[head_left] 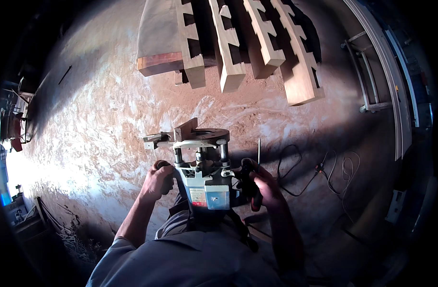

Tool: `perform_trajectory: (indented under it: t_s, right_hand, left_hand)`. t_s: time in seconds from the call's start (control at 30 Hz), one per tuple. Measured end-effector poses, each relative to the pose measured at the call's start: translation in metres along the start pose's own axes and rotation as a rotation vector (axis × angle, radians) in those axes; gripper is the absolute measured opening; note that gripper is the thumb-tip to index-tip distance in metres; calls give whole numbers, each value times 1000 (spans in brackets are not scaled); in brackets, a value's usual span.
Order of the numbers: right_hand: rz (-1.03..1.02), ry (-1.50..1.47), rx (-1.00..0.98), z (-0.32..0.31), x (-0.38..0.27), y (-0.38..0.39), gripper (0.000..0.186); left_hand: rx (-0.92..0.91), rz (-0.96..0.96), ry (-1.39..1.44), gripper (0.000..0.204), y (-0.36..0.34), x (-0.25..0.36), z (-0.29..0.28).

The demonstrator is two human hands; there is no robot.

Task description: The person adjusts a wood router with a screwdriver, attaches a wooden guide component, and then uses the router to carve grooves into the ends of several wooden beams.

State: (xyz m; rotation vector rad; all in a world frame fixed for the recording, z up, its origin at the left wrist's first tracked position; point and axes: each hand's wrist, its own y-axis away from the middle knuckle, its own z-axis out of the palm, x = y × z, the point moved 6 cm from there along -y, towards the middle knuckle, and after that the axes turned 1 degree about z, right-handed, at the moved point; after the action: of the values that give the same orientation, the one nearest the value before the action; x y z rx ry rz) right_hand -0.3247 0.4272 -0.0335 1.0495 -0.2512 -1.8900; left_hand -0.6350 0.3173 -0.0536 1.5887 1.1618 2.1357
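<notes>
A plunge router (200, 179) is held in front of my body, its round base plate pointing away from me. A wooden guide block (185, 130) sits on the base, beside a metal fitting that sticks out to the left. My left hand (157, 181) is closed round the router's left handle. On the other side, my right hand (267, 187) is closed at the dark right handle and also grips a screwdriver (259, 152). Its thin shaft points away from me, and its red and black handle shows below the fingers. Part of the right handle is hidden by the hand.
Several notched timber beams (231, 71) lie side by side ahead, next to a wide board (159, 38). A dark cable (295, 184) and thinner cords loop on the dusty floor (99, 119) at right. Farther right stands a wheeled metal frame (367, 81). Scraps and sticks lie at lower left.
</notes>
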Motion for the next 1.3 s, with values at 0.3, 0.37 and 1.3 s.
perform_trajectory:
  t_s: [0.3,0.37,1.3]
  right_hand:
    - [31,-51,114,15,-32,-95,50]
    - [18,-52,21,14,-40,-111,46]
    - [53,-8,115,-1,-91,-127,61]
  left_hand:
    - [129,-65,86,15,-56,57,-25]
    - [165,-70,93,15,-65,62,-25]
    - [236,-117,183,30,-88,64,7]
